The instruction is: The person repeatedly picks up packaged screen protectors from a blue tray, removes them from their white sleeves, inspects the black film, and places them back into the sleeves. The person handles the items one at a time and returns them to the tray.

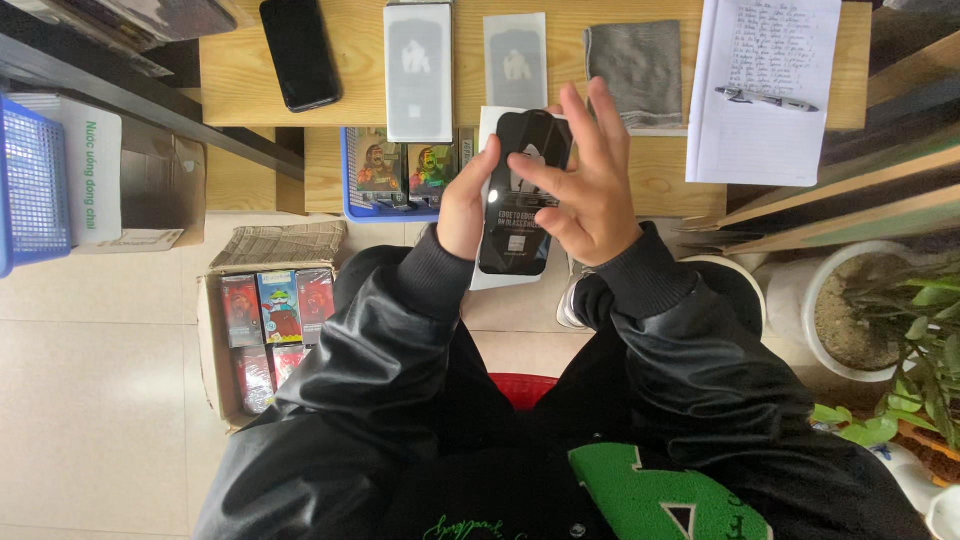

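Note:
Both hands hold a black phone-shaped screen protector sheet (520,200) upright in front of me, above my lap. My left hand (465,205) grips its left edge with the thumb on the front. Across its right side lies my right hand (590,190), fingers spread, fingertips resting on the glossy face. A white backing card (487,125) shows behind the sheet. On the wooden table (240,80) beyond lie a black phone (300,52), two grey protector packets (418,72) (516,60) and a grey cloth (636,72).
A lined paper sheet (765,90) with a pen (766,98) lies at the table's right. A blue tray of small boxes (400,170) sits on a lower shelf. A cardboard box of red packages (265,335) stands on the floor left; a potted plant (880,310) stands right.

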